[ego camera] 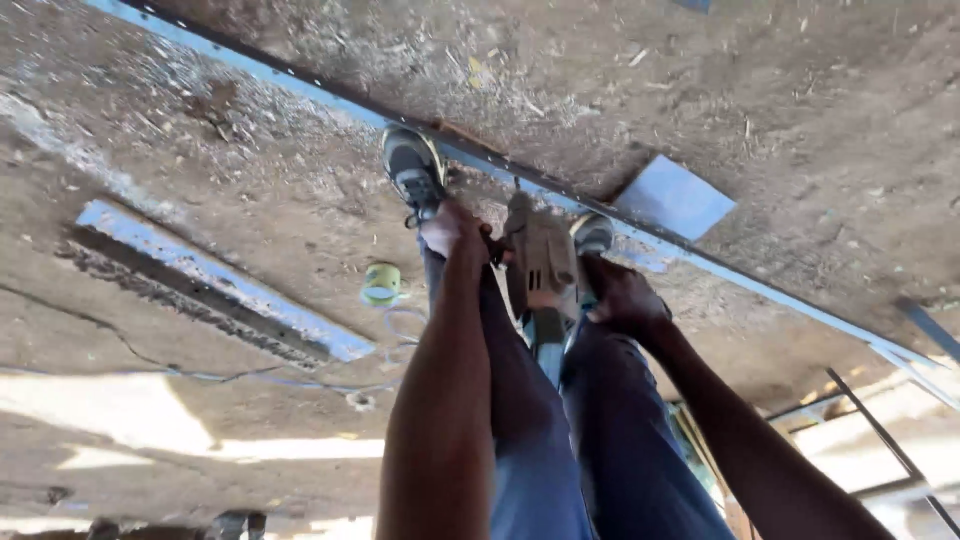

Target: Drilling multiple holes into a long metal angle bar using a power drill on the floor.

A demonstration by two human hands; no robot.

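Observation:
I look straight down past my legs at a dusty floor. A long thin blue metal strip [300,85] lies across it, and my two shoes [412,170] stand on or against it. A power drill [540,262] points down at the strip between my feet. My left hand [452,230] grips the drill's left side near the front. My right hand [622,298] holds its body from the right. The bit meets the strip near my feet; the contact point is small and hard to see.
A flat blue metal plate [676,197] lies just beyond the strip at right. A shorter blue bar [215,280] rests on the floor at left. A small roll of tape [381,284] and a thin cable [200,376] lie nearby. Dark metal frame rods [880,425] sit at lower right.

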